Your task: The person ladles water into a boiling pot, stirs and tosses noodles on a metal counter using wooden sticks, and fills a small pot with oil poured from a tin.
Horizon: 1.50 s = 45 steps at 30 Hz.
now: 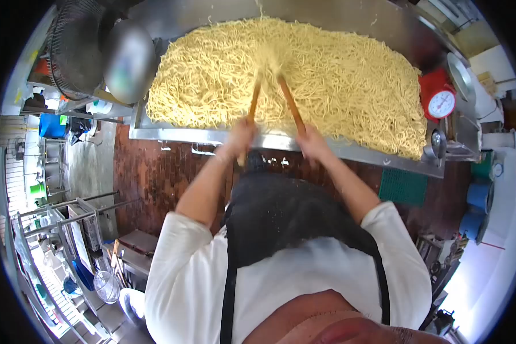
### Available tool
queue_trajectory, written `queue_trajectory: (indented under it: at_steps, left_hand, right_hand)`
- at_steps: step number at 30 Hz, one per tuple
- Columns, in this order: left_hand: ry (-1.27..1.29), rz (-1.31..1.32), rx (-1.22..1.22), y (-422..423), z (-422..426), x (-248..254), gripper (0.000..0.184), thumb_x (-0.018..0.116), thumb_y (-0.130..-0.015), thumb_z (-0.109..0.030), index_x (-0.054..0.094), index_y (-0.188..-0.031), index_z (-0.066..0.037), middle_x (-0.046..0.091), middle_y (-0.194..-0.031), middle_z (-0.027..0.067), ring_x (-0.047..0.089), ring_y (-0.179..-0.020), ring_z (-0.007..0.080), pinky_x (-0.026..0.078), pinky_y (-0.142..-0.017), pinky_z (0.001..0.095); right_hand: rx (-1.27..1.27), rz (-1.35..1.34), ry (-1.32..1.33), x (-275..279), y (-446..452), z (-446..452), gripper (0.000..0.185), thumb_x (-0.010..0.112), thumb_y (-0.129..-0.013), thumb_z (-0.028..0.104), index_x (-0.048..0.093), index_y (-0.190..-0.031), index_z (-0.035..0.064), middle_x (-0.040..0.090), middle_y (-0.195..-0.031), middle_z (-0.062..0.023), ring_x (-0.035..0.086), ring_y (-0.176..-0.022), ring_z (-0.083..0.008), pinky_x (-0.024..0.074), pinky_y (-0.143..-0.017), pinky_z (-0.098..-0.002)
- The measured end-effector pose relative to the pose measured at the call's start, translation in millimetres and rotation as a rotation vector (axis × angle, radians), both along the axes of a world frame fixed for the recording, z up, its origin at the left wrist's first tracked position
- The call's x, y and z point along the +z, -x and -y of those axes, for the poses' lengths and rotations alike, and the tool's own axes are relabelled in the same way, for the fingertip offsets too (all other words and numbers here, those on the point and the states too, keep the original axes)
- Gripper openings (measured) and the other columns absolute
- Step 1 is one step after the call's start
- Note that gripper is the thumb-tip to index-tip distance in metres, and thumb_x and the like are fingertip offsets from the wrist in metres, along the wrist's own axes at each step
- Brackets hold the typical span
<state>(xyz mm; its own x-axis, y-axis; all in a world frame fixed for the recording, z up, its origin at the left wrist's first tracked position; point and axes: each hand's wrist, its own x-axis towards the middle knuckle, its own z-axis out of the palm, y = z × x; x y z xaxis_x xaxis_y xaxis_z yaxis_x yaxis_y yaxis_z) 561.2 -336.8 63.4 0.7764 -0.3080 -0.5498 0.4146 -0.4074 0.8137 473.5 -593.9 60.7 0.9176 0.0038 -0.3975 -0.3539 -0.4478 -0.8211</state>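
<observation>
A wide layer of yellow noodles (350, 80) covers the metal table (172, 135). My left hand (241, 137) is closed round one wooden stick (254, 100), slightly blurred. Another wooden stick (290, 103) is gripped in my right hand (312, 142). Both sticks reach forward over the front edge, and their far ends meet the noodles near the middle, where some noodles are blurred. The two far ends lie close together, while the handles spread apart toward me.
A red scale (436, 94) and a metal bowl (436, 143) stand at the table's right end. At the upper left is a large fan (77, 49). A green mat (403, 186) lies on the brick floor. Metal racks (69, 215) stand left.
</observation>
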Motion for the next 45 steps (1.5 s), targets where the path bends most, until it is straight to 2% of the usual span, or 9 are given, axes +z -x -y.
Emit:
queue_trajectory:
  at_steps: [6,11,18,27,28,33,38,43,45]
  left_hand:
    - [0.114,0.156,0.117,-39.7,-25.5,105.1,0.016,0.06,-0.093,-0.012,0.044,-0.094,-0.01,0.044,-0.06,-0.0024,0.039,-0.039,0.0085,0.033,-0.035,0.0248]
    - [-0.163,-0.111,0.178,60.7,-168.1,89.8,0.014,0.061,-0.089,-0.01,0.051,-0.099,-0.011,0.052,-0.071,0.0002,0.049,-0.055,0.0085,0.041,-0.046,0.0284]
    - [-0.415,0.204,-0.334,49.9,-84.3,-20.4,0.043,0.06,-0.091,-0.013,0.048,-0.13,0.001,0.066,-0.091,0.0197,0.064,-0.077,0.0287,0.05,-0.069,0.04]
    - [-0.363,-0.095,-0.323,18.0,-172.5,76.4,0.028,0.07,-0.086,-0.01,0.059,-0.111,-0.005,0.053,-0.09,-0.0025,0.05,-0.083,0.011,0.044,-0.072,0.0268]
    - [-0.357,-0.046,-0.384,19.7,-207.6,95.8,0.022,0.069,-0.086,-0.015,0.056,-0.103,-0.008,0.052,-0.074,-0.0024,0.042,-0.056,0.0057,0.031,-0.044,0.025]
    - [-0.434,0.001,-0.299,-8.4,-249.2,193.2,0.027,0.066,-0.085,-0.008,0.058,-0.11,-0.004,0.061,-0.082,0.0046,0.055,-0.071,0.0087,0.046,-0.064,0.0273]
    - [-0.925,0.241,-0.41,-43.3,-162.0,73.3,0.068,0.046,-0.082,0.005,0.038,-0.148,-0.01,0.064,-0.11,0.0254,0.065,-0.101,0.0333,0.056,-0.081,0.0393]
    - [-0.408,0.438,-0.609,-75.2,-230.1,58.1,0.039,0.063,-0.087,-0.01,0.051,-0.122,0.001,0.065,-0.091,0.0166,0.064,-0.077,0.0247,0.051,-0.063,0.0391]
    - [-0.459,0.004,-0.506,-101.6,-303.5,126.0,0.04,0.068,-0.089,-0.016,0.054,-0.123,-0.001,0.066,-0.086,0.007,0.062,-0.069,0.0144,0.051,-0.063,0.0311]
  right_hand:
    - [-0.003,0.378,0.259,108.3,-34.1,45.6,0.024,0.056,-0.087,0.016,0.051,-0.105,-0.0006,0.061,-0.09,-0.0235,0.06,-0.084,-0.0422,0.0485,-0.077,-0.0489]
    - [0.053,-0.107,0.411,153.5,129.0,165.6,0.036,0.056,-0.085,0.004,0.053,-0.12,0.0015,0.062,-0.097,-0.0228,0.06,-0.092,-0.0427,0.0483,-0.082,-0.0463]
    - [0.048,0.102,0.239,-43.8,88.7,108.4,0.042,0.059,-0.087,0.015,0.05,-0.124,-0.0023,0.061,-0.101,-0.0244,0.059,-0.096,-0.0412,0.0477,-0.084,-0.0454]
    - [-0.036,-0.102,0.435,95.7,151.2,217.5,0.037,0.069,-0.082,0.01,0.058,-0.116,-0.0001,0.062,-0.102,-0.0212,0.061,-0.098,-0.0378,0.048,-0.087,-0.0407]
    - [-0.028,-0.105,0.507,126.5,170.4,230.0,0.033,0.071,-0.081,0.01,0.059,-0.11,-0.0005,0.063,-0.091,-0.0193,0.06,-0.086,-0.0377,0.0485,-0.081,-0.0408]
    - [-0.092,-0.307,0.689,274.0,192.6,224.8,0.038,0.07,-0.077,0.003,0.059,-0.113,0.0,0.058,-0.079,-0.0184,0.051,-0.07,-0.0332,0.0457,-0.07,-0.0372]
    - [-0.141,-0.094,0.845,329.4,133.1,158.3,0.039,0.065,-0.082,0.003,0.057,-0.121,0.0028,0.058,-0.086,-0.0234,0.052,-0.075,-0.0397,0.0455,-0.072,-0.0387]
    - [0.071,0.072,0.821,308.1,54.7,103.4,0.039,0.06,-0.087,0.005,0.05,-0.124,0.003,0.06,-0.095,-0.0295,0.057,-0.092,-0.0489,0.0441,-0.077,-0.0484]
    - [0.129,-0.042,0.807,301.9,17.6,70.5,0.03,0.059,-0.09,0.011,0.05,-0.117,0.0028,0.061,-0.093,-0.0294,0.058,-0.092,-0.0481,0.0441,-0.076,-0.0504]
